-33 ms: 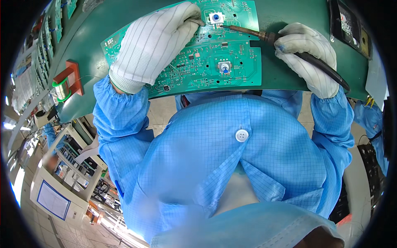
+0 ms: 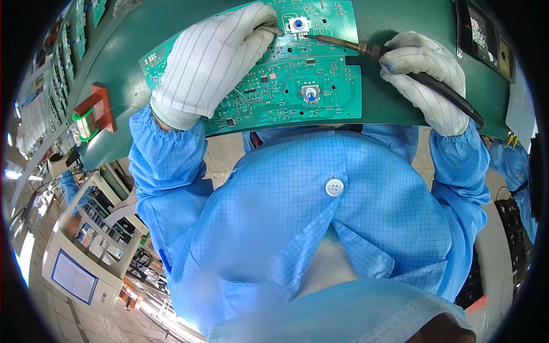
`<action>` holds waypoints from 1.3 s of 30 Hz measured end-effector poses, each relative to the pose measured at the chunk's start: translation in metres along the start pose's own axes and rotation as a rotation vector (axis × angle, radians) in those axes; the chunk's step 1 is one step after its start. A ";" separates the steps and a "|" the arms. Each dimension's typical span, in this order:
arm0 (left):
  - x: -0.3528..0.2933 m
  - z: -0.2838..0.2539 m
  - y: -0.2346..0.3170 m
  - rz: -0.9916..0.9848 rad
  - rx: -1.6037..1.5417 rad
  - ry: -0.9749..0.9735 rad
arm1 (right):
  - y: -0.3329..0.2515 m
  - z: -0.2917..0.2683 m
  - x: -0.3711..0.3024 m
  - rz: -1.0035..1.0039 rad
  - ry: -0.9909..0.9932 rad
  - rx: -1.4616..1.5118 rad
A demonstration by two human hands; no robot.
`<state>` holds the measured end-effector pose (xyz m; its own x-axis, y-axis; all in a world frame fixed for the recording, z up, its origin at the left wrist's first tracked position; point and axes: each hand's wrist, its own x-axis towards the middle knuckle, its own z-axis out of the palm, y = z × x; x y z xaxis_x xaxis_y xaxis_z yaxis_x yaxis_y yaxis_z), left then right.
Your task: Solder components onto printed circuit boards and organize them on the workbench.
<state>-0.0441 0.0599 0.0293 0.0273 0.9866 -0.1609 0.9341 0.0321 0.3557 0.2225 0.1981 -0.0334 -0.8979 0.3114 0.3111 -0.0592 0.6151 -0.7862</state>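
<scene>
So the person was mid-soldering here: the right hand [image 2: 426, 77], in a striped white glove, was curled tight around the black handle of a soldering iron [image 2: 366, 50], with the tip laid right up against the pins of a white square part with a blue centre [image 2: 298, 24] near the top edge of the upper green circuit board [image 2: 320, 20]. The left hand [image 2: 214, 57] lay flat over the boards, fingers pressed together and fingertips touching that same white part; it looked like it was feeding something thin to the joint, but that was too small to tell. A second green circuit board [image 2: 274, 94] sat just below, touching the first, with its own matching blue-centred part [image 2: 310, 93] apparently untouched. Both lay on the green surface [image 2: 394, 108], a solder spool [image 2: 86, 121] well off to the left. Next move probably called for a steady tip and shifting pin to pin without bridging them.
</scene>
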 end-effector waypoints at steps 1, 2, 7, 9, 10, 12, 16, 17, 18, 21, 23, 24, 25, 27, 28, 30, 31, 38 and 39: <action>0.001 0.001 -0.001 -0.015 -0.016 -0.014 | 0.001 0.001 0.000 0.003 0.002 0.001; 0.001 0.000 0.000 -0.012 -0.016 -0.017 | 0.001 0.001 -0.001 0.004 0.002 0.016; 0.014 0.051 -0.041 0.630 -0.571 0.578 | -0.001 0.000 0.003 -0.021 -0.005 0.029; 0.016 0.054 -0.043 0.635 -0.570 0.574 | -0.001 0.001 0.000 0.003 0.000 -0.004; 0.016 0.054 -0.044 0.638 -0.564 0.574 | 0.000 0.003 0.000 0.005 0.003 -0.003; 0.020 0.059 -0.044 0.652 -0.570 0.613 | 0.002 0.004 0.000 -0.026 0.012 -0.014; 0.005 0.031 -0.017 -0.063 -0.058 0.157 | 0.002 0.006 0.002 -0.032 0.011 -0.017; 0.003 0.029 -0.014 -0.063 -0.060 0.154 | 0.001 0.005 0.001 -0.066 0.015 -0.022; 0.002 0.029 -0.013 -0.098 -0.013 0.128 | 0.001 0.005 0.001 -0.102 0.022 -0.027; -0.002 0.029 -0.022 -0.110 0.008 0.102 | -0.002 0.004 0.001 -0.091 0.008 0.001; -0.004 0.032 -0.025 -0.088 -0.017 0.101 | 0.000 0.005 0.003 -0.135 0.000 -0.018; -0.006 0.035 -0.025 -0.035 -0.027 0.158 | 0.002 0.006 0.004 -0.184 -0.013 -0.036; -0.008 0.036 -0.024 0.016 -0.035 0.215 | 0.004 0.007 0.004 -0.187 -0.013 -0.032; -0.008 0.037 -0.022 0.056 -0.033 0.219 | 0.004 0.009 0.001 -0.181 0.018 -0.068; -0.007 0.037 -0.020 0.100 -0.033 0.225 | 0.003 0.007 0.000 -0.173 0.018 -0.072; -0.008 0.037 -0.017 0.058 -0.058 0.214 | 0.004 0.006 0.000 -0.185 0.025 -0.062; -0.009 0.037 -0.015 0.010 -0.076 0.206 | 0.005 0.007 0.000 -0.190 0.024 -0.057; -0.011 0.040 -0.014 -0.061 -0.127 0.261 | -0.001 0.005 -0.002 -0.189 0.034 -0.137; -0.011 0.040 -0.012 -0.060 -0.113 0.264 | -0.002 0.004 -0.003 -0.179 0.033 -0.138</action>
<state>-0.0415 0.0427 -0.0098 -0.1344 0.9894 0.0556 0.8852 0.0947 0.4554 0.2235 0.1931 -0.0353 -0.8634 0.2103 0.4586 -0.1541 0.7556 -0.6366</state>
